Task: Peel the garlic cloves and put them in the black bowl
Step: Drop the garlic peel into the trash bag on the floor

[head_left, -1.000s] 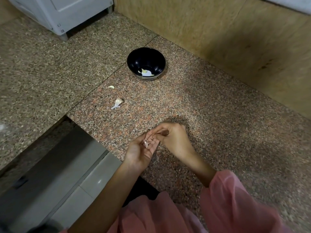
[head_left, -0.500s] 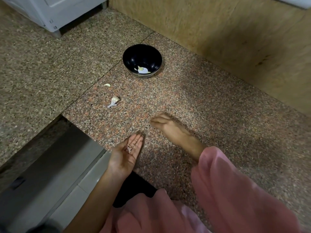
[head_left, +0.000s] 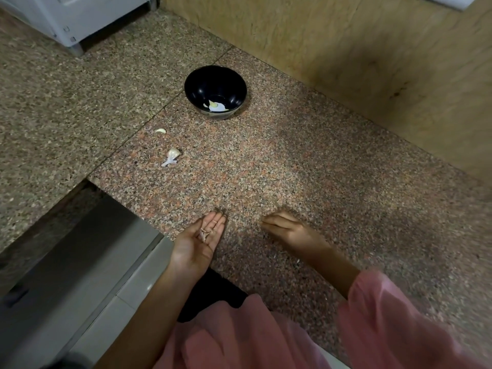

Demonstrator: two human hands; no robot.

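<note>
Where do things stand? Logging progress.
Left hand open, palm up, peel scraps on it. Right hand open on counter. Two cloves left beside black bowl. Nothing blocking.

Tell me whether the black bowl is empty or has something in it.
Not empty. The round black bowl stands upright on the speckled granite counter with pale peeled garlic pieces on its bottom.

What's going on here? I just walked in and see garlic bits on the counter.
A person is peeling garlic. The left hand lies palm up, open, with scraps of skin on it. The right hand rests on the counter, fingers loosely curled. The black bowl holds peeled garlic. Two cloves lie on the counter left of the bowl.
</note>
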